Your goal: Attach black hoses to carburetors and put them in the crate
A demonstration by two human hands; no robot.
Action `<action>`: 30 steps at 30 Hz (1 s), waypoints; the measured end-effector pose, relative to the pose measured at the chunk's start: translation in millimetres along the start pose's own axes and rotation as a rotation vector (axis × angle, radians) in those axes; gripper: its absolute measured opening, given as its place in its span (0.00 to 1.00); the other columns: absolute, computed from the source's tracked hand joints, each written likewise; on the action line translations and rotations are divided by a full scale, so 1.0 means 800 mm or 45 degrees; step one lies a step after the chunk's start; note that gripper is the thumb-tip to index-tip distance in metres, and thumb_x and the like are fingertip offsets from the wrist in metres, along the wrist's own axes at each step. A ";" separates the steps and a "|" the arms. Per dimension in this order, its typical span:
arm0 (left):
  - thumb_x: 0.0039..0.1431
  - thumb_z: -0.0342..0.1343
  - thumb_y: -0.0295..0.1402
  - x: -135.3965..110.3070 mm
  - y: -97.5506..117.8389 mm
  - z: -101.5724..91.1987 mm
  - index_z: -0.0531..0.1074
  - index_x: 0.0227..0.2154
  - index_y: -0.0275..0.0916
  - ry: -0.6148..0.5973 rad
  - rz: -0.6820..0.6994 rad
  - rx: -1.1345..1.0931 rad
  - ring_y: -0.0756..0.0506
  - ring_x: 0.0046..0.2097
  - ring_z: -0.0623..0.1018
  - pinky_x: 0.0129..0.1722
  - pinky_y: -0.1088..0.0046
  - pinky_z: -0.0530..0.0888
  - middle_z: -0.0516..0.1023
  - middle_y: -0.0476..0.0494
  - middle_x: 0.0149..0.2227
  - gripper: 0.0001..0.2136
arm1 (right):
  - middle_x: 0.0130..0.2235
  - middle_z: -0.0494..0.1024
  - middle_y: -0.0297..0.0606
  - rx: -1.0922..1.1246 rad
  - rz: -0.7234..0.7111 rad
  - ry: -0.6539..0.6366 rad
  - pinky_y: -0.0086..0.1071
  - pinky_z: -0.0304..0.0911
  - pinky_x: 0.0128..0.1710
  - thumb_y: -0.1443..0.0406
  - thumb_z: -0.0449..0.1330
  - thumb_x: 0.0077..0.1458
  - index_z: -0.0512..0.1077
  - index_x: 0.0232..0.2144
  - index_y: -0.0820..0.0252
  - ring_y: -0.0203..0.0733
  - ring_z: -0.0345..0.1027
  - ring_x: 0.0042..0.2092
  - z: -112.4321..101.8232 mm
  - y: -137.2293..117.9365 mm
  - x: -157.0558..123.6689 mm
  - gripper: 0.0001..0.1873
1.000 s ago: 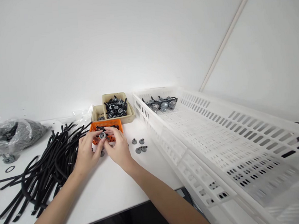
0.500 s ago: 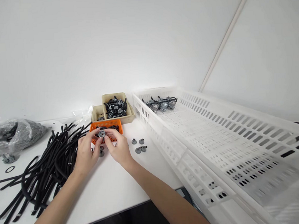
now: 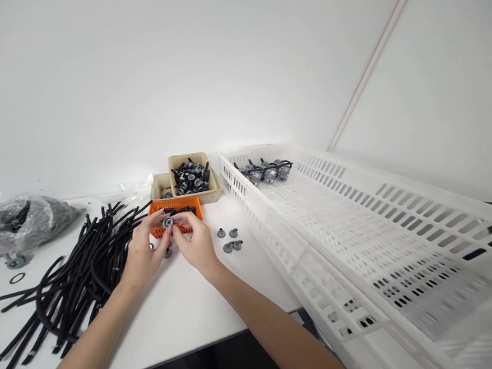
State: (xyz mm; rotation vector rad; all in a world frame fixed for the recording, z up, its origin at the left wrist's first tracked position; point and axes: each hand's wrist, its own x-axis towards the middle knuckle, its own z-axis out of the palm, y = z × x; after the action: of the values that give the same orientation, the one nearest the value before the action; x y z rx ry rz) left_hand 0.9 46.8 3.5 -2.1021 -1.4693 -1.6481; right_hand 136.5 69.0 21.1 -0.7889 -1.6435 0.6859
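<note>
Between my two hands is a small round grey plastic fitting (image 3: 167, 221), its ringed face turned toward me. My left hand (image 3: 144, 249) pinches its left side with thumb and fingers. My right hand (image 3: 194, 243) closes on it from the right, fingertips at its edge. Just behind the fingers stands an orange basket (image 3: 175, 202) holding black rubber pieces. Below my left fingers another grey fitting (image 3: 167, 253) is partly hidden. Several loose grey fittings (image 3: 232, 245) lie on the table to the right of my right hand.
A bundle of black hoses (image 3: 95, 262) spreads at left, beside a clear plastic bag (image 3: 42, 221) and a black ring (image 3: 17, 278). Beige trays (image 3: 208, 196) of grey-and-black parts stand behind. A large white crate (image 3: 324, 224) fills the right, with several hosed assemblies (image 3: 266, 171) inside.
The grey fitting has tilted slightly between my fingers. Both hands have barely shifted, and nothing else has visibly moved.
</note>
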 end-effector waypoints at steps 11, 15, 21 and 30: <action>0.60 0.55 0.33 -0.003 0.003 -0.001 0.59 0.57 0.42 -0.006 -0.080 -0.031 0.42 0.51 0.77 0.48 0.61 0.74 0.78 0.39 0.50 0.23 | 0.36 0.79 0.36 -0.048 -0.004 -0.030 0.36 0.71 0.44 0.67 0.56 0.54 0.71 0.34 0.56 0.40 0.74 0.40 0.002 0.002 -0.003 0.05; 0.59 0.56 0.32 -0.003 0.003 0.000 0.59 0.57 0.42 0.020 -0.052 -0.047 0.42 0.51 0.77 0.49 0.60 0.74 0.77 0.38 0.50 0.23 | 0.37 0.79 0.36 -0.061 0.015 -0.056 0.38 0.71 0.45 0.67 0.56 0.54 0.71 0.34 0.56 0.41 0.74 0.41 0.002 0.003 -0.003 0.05; 0.57 0.57 0.30 -0.003 0.000 0.003 0.60 0.56 0.41 0.064 -0.005 -0.039 0.42 0.49 0.77 0.48 0.59 0.74 0.76 0.38 0.50 0.24 | 0.38 0.79 0.36 -0.016 0.053 -0.056 0.38 0.70 0.47 0.67 0.54 0.55 0.71 0.36 0.56 0.41 0.74 0.42 0.002 0.002 -0.002 0.06; 0.56 0.58 0.28 -0.001 0.004 0.003 0.61 0.55 0.40 0.078 0.025 -0.030 0.42 0.47 0.78 0.48 0.59 0.75 0.76 0.38 0.49 0.23 | 0.39 0.79 0.36 0.136 0.223 -0.087 0.36 0.71 0.43 0.67 0.56 0.53 0.69 0.37 0.56 0.41 0.75 0.43 0.002 0.004 0.001 0.07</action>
State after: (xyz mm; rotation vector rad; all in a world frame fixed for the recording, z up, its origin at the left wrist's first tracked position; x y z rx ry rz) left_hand 5.0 46.0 3.3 -2.0517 -1.4131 -1.7154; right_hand 135.0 71.3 18.5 -0.8465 -1.5967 0.9260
